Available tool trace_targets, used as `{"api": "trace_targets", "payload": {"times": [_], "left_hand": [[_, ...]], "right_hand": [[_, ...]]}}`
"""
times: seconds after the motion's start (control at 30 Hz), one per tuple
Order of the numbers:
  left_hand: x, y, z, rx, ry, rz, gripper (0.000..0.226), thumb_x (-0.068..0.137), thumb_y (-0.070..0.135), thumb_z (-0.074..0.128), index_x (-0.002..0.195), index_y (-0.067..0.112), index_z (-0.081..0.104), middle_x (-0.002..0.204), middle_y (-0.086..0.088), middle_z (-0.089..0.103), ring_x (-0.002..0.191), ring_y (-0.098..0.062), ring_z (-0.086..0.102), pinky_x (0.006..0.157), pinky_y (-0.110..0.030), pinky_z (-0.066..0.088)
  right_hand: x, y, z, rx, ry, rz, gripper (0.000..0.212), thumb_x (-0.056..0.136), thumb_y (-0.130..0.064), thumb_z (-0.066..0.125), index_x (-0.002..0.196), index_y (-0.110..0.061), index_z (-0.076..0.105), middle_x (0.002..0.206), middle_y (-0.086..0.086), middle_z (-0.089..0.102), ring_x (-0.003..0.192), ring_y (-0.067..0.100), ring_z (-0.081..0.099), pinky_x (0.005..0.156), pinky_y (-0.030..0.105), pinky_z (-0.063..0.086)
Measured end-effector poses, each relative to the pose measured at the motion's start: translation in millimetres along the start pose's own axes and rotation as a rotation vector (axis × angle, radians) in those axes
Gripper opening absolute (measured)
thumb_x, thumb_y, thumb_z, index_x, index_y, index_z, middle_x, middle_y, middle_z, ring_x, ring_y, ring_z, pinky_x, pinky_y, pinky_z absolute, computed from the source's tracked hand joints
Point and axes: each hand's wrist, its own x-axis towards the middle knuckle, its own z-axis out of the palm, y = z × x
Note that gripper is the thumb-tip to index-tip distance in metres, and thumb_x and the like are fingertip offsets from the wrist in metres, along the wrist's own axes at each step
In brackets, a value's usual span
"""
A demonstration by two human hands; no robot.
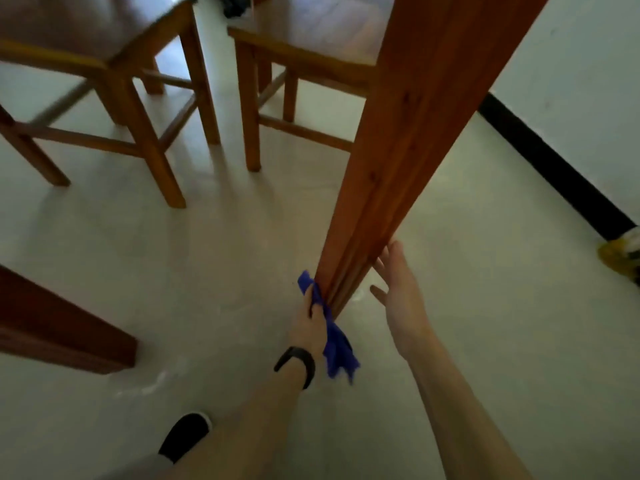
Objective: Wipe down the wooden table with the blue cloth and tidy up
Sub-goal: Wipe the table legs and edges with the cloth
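One blue cloth (335, 341) clutched in left hand (309, 323), pressed against foot of near table leg (398, 150), right hand (403, 306) held slack, fingers straight, just beside that leg, second table leg (62, 337) at left, two wooden chairs (138, 98) behind, one black wristband (301, 365), one black shoe (187, 434)

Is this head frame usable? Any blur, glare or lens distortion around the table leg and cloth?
Head view: dim light; the wide lens makes the table leg lean and swell; the top-left chair is motion-smeared; faint sheen on the floor; the blue cloth in the left hand reads clearly, its hanging tail slightly blurred.
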Motion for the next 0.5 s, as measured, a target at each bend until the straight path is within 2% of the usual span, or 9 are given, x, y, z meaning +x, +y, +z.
{"api": "trace_targets", "payload": {"times": [0.07, 0.1, 0.17, 0.23, 0.27, 0.33, 0.4, 0.43, 0.5], "left_hand": [[7, -40, 3, 0.084, -0.157, -0.175, 0.05, 0.104, 0.033, 0.034, 0.151, 0.044, 0.022, 0.138, -0.003, 0.051, 0.118, -0.028, 0.054, 0.096, -0.036, 0.042], [9, -49, 3, 0.101, -0.248, -0.223, 0.046, 0.104, 0.032, 0.037, 0.149, 0.038, 0.033, 0.134, -0.006, 0.055, 0.114, -0.028, 0.056, 0.095, -0.034, 0.043], [4, -44, 1, 0.099, -0.435, -0.28, 0.027, 0.1, 0.032, 0.049, 0.121, 0.028, 0.065, 0.118, -0.007, 0.066, 0.104, -0.027, 0.061, 0.1, -0.04, 0.047], [-6, -29, -1, -0.075, -0.431, -0.307, 0.017, 0.093, 0.027, 0.056, 0.094, 0.023, 0.072, 0.1, -0.009, 0.07, 0.096, -0.027, 0.065, 0.1, -0.045, 0.048], [-12, -19, -4, -0.224, -0.406, -0.327, 0.018, 0.089, 0.027, 0.058, 0.095, 0.021, 0.073, 0.099, -0.011, 0.072, 0.096, -0.029, 0.066, 0.1, -0.048, 0.049], [-19, 4, -14, -0.493, -0.393, -0.321, 0.035, 0.083, 0.035, 0.06, 0.114, 0.021, 0.07, 0.108, -0.012, 0.072, 0.102, -0.032, 0.068, 0.098, -0.052, 0.05], [-28, 25, -26, -0.598, -0.365, -0.302, 0.035, 0.093, 0.03, 0.055, 0.125, 0.019, 0.063, 0.11, -0.011, 0.072, 0.099, -0.027, 0.069, 0.093, -0.046, 0.054], [-34, 35, -30, -0.561, -0.346, -0.283, 0.031, 0.097, 0.025, 0.052, 0.125, 0.019, 0.061, 0.114, -0.011, 0.07, 0.101, -0.027, 0.067, 0.092, -0.044, 0.054], [-48, 48, -33, -0.331, -0.34, -0.183, 0.029, 0.099, 0.018, 0.048, 0.123, 0.027, 0.06, 0.131, -0.009, 0.06, 0.112, -0.026, 0.06, 0.099, -0.043, 0.049]], "right_hand": [[1, 1, -3, -0.009, -0.027, -0.001, 0.056, 0.098, -0.064, 0.016, 0.149, -0.045, 0.03, 0.15, -0.017, 0.041, 0.137, 0.008, 0.04, 0.116, 0.047, 0.03], [3, 2, -6, -0.006, -0.049, -0.016, 0.055, 0.098, -0.064, 0.016, 0.149, -0.046, 0.029, 0.151, -0.017, 0.04, 0.138, 0.008, 0.039, 0.116, 0.046, 0.03], [1, 10, -10, -0.013, -0.095, -0.013, 0.053, 0.099, -0.063, 0.017, 0.148, -0.048, 0.03, 0.151, -0.019, 0.04, 0.137, 0.005, 0.039, 0.114, 0.041, 0.029], [-1, 32, -13, -0.148, -0.106, 0.028, 0.052, 0.1, -0.061, 0.023, 0.149, -0.044, 0.032, 0.152, -0.017, 0.039, 0.136, 0.004, 0.039, 0.114, 0.035, 0.027], [-4, 48, -15, -0.226, -0.08, 0.104, 0.054, 0.1, -0.059, 0.028, 0.15, -0.038, 0.032, 0.154, -0.012, 0.038, 0.136, 0.007, 0.039, 0.114, 0.035, 0.026], [-14, 77, -16, -0.25, -0.027, 0.426, 0.066, 0.099, -0.062, 0.034, 0.153, -0.024, 0.029, 0.156, 0.003, 0.036, 0.137, 0.024, 0.041, 0.109, 0.042, 0.033], [-29, 97, -12, -0.045, -0.065, 0.761, 0.078, 0.091, -0.073, 0.038, 0.149, -0.021, 0.033, 0.152, 0.011, 0.039, 0.13, 0.038, 0.047, 0.095, 0.052, 0.044], [-33, 104, -7, 0.097, -0.093, 0.837, 0.078, 0.089, -0.074, 0.042, 0.145, -0.02, 0.04, 0.145, 0.012, 0.046, 0.123, 0.04, 0.053, 0.09, 0.053, 0.05], [-33, 104, 5, 0.417, -0.129, 0.794, 0.065, 0.093, -0.064, 0.047, 0.137, -0.016, 0.051, 0.128, 0.012, 0.062, 0.111, 0.037, 0.062, 0.092, 0.054, 0.053]]}}
